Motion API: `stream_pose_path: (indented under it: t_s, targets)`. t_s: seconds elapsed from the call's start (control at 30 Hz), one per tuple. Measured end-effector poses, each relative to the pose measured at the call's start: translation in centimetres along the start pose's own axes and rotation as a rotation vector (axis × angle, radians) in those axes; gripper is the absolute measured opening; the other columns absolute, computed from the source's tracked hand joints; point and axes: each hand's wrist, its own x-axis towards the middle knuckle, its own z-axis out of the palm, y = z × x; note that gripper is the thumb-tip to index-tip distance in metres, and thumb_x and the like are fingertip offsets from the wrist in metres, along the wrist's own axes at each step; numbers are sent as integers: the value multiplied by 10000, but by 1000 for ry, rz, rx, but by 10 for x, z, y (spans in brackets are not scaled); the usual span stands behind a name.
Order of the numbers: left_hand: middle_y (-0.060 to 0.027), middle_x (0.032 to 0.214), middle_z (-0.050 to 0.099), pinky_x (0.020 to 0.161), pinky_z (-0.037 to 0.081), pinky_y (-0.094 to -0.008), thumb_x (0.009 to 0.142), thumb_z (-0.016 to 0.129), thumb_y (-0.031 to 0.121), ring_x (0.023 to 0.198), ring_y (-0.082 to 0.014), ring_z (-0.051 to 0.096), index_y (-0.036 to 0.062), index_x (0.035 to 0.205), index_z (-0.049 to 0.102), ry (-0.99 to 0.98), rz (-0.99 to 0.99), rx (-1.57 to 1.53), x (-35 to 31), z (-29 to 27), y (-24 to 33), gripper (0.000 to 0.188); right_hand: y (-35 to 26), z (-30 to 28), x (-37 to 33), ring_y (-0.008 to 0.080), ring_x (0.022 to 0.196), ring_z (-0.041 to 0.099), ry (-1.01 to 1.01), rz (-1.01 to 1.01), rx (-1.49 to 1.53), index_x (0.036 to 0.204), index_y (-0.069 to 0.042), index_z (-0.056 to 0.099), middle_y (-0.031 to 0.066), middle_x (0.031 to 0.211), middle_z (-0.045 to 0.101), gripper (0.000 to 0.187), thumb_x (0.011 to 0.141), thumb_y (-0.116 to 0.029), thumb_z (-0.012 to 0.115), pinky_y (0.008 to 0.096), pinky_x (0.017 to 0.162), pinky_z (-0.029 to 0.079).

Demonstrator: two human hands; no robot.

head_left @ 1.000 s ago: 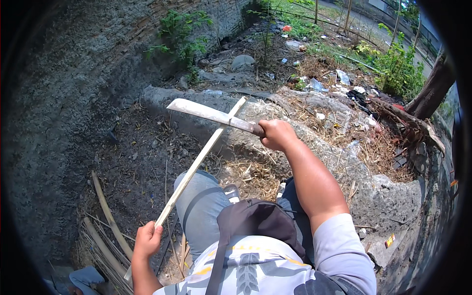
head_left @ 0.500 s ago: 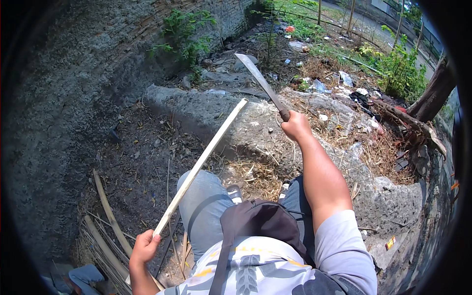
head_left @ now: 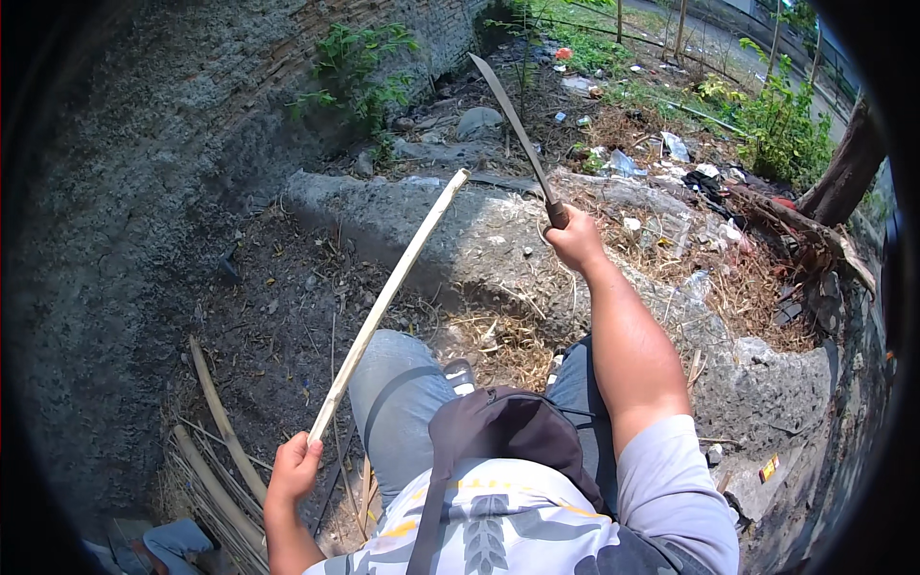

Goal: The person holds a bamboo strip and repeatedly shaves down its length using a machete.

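Note:
My left hand (head_left: 293, 467) is closed around the lower end of a long, pale split-bamboo or wooden strip (head_left: 393, 285). The strip slants up and to the right, past my left knee, its far end raised in front of the concrete ledge. In my right hand (head_left: 577, 240) is a machete (head_left: 520, 129), gripped by its dark handle. Its long blade points up and slightly left, tip above the strip's far end. Blade and strip are apart. My right arm is stretched forward; the left is bent low beside my hip.
Bamboo poles and thin strips (head_left: 216, 479) lie at lower left, near another person's trouser leg (head_left: 175, 544). A rough wall (head_left: 115, 240) rises on the left. Ahead runs a broken concrete ledge (head_left: 374, 216), with litter and dry grass beyond. A tree trunk (head_left: 843, 177) stands at right.
The machete's blade has swung more upright, its tip rising and shifting slightly right. The strip's far end has moved a little up and left, and my left hand slightly up and right.

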Motion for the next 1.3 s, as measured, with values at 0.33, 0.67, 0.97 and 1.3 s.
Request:
stream_pose_path:
  t_s: [0.33, 0.67, 0.97, 1.3]
  targets:
    - [37, 634, 492, 517, 362, -291, 1024, 639, 244, 602, -54, 418, 33, 782, 544, 46, -5, 43, -3, 5, 12, 335, -39, -5, -21, 245, 736, 625, -250, -38, -98, 957, -33, 662, 117, 779, 665, 315, 738, -227, 778, 378, 713, 501]
    - [6, 842, 547, 674, 400, -248, 1106, 511, 285, 758, -70, 472, 8, 1077, 610, 771, 364, -270, 57, -42, -1, 296, -17, 1, -23, 151, 708, 561, -193, -28, -29, 936, -37, 654, 55, 755, 642, 275, 761, -201, 787, 345, 677, 488]
    - [-47, 1294, 631, 920, 465, -284, 1110, 506, 249, 1083, -119, 569, 10, 1270, 635, 1007, 471, -568, 140, -53, 27, 315, -68, 0, -40, 195, 808, 659, -324, 47, -228, 994, -62, 699, 97, 852, 700, 359, 799, -333, 833, 373, 753, 512]
    - [-61, 1317, 652, 847, 550, -280, 1076, 576, 243, 1099, -141, 669, 63, 1309, 626, 624, 557, -1274, 183, 4, 102, 299, -140, 27, -71, 82, 644, 593, -509, 48, 367, 948, -72, 660, -2, 797, 665, 199, 858, -202, 780, 273, 554, 465]
